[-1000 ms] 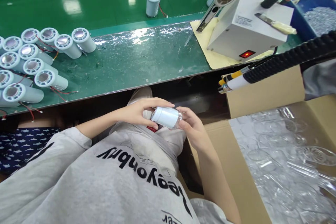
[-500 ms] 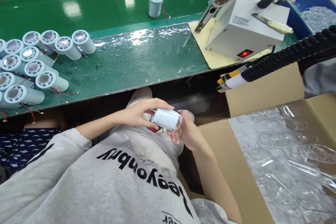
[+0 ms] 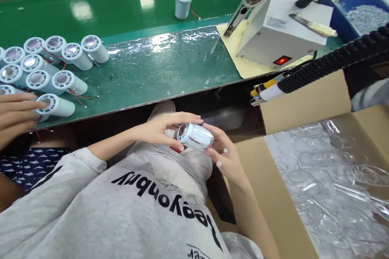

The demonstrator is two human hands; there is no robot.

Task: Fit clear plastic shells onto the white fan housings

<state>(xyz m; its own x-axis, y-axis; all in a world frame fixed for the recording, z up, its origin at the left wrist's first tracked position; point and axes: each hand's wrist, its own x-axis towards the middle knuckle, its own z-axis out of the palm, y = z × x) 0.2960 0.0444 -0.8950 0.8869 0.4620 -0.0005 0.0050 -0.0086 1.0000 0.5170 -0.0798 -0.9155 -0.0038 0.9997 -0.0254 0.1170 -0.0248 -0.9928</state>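
Observation:
Over my lap, a light blue cylindrical housing lies tilted between my two hands. Its ringed end with a dark round centre faces left, and thin red wires run along its side. My left hand has its thumb and fingers around the ringed end. At the other end, which looks clear and shiny, my right hand grips with thumb and fingers. Small white wraps show on fingers of both hands.
Similar light blue housings with wires stand at the bench's left, where another person's hand touches them. One housing stands farther back. Right: a white machine with a lit red switch, a black corrugated hose, and a carton of clear plastic parts.
The housing has turned in my hands, bringing its ringed end and wires into view. My right-hand fingers have shifted. Another person's hand has come in at left, and front housings there have moved right.

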